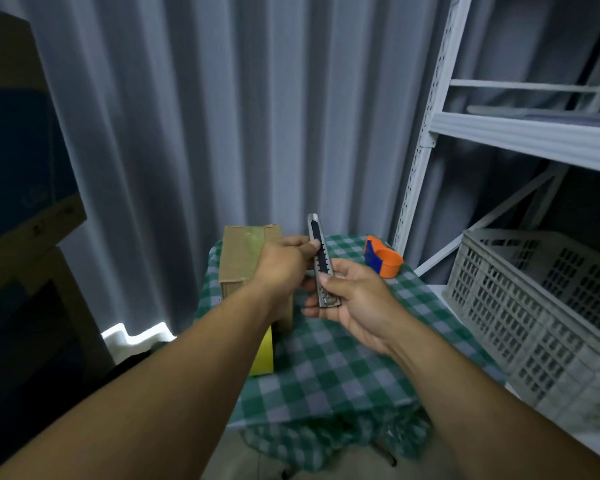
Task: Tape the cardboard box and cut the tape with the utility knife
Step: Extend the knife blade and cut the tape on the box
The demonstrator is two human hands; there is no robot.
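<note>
Your right hand is wrapped around the lower end of the slim metal utility knife with its black slider, holding it upright above the green-and-white checked tablecloth. Your left hand pinches the knife's middle between thumb and fingertips. Just behind your left hand, the brown cardboard box stands on the table, a strip of clear tape across its top. The orange-and-blue tape dispenser lies beyond, near the white metal shelving.

Green checked tablecloth, grey plastic crate — white metal shelving above.
</note>
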